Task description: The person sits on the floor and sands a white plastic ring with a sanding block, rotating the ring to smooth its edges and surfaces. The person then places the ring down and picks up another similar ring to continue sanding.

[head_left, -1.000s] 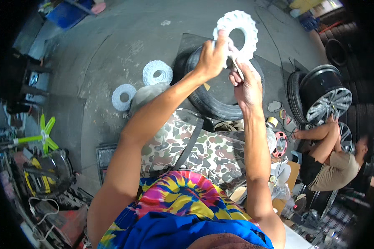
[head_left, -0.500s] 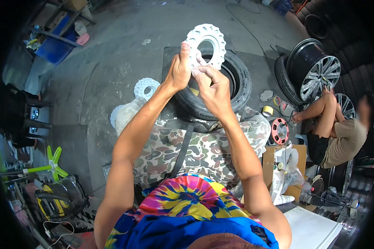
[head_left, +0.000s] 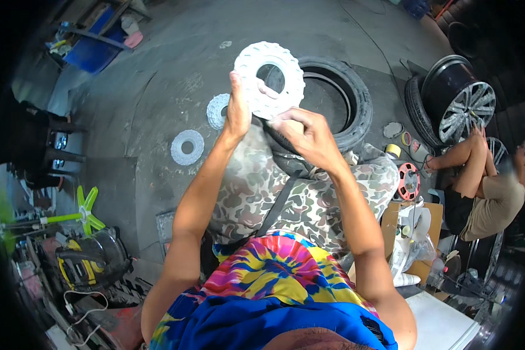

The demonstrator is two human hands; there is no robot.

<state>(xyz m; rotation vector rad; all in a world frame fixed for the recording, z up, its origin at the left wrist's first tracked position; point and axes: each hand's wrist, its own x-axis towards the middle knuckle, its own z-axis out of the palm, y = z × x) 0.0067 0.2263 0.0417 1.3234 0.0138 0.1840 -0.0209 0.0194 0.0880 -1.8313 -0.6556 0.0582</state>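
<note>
A white ring with a knobbly, tread-like rim is raised before me. My left hand grips its left side, thumb up along the edge and fingertips showing through the central hole. Beside the ring's lower right edge, my right hand is closed in a pinch; whatever lies in its fingers is hidden. Below and behind the ring a black tyre lies flat on the floor. Two similar pale rings lie to the left: one ring partly behind my left forearm, another ring farther left.
On the right a person sits with a hand on a spoked wheel rim. Tape rolls, a red reel and a cardboard box are nearer. A green-legged stand and a yellow-black machine stand at left.
The head view has shifted, so the surroundings appear farther right. The held ring has moved left relative to the tyre. My left leg has moved right, uncovering the second floor ring.
</note>
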